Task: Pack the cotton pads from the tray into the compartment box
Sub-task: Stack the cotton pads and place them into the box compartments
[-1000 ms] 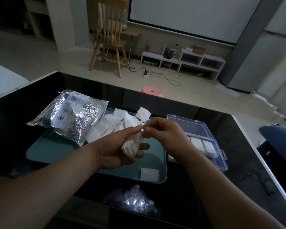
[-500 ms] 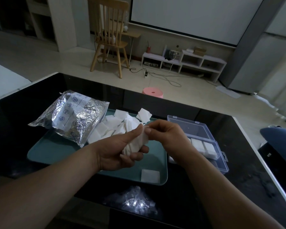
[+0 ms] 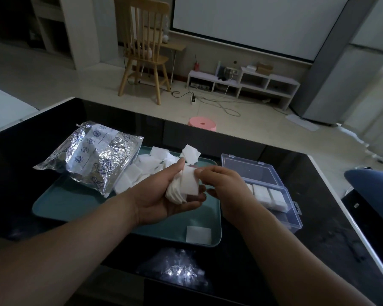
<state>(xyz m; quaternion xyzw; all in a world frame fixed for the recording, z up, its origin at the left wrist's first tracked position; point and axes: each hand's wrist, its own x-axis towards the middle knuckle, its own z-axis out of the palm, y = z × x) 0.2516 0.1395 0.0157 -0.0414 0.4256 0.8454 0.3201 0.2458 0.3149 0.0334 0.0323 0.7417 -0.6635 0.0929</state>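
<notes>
Cupping a stack of cotton pads, the left hand curls while the right hand pinches the top pad; compartment box at three o'clock partly filled, loose pads left on tray

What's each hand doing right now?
Left hand: closed around a stack of cotton pads.
Right hand: fingers pinching the top pad of that stack.
</notes>
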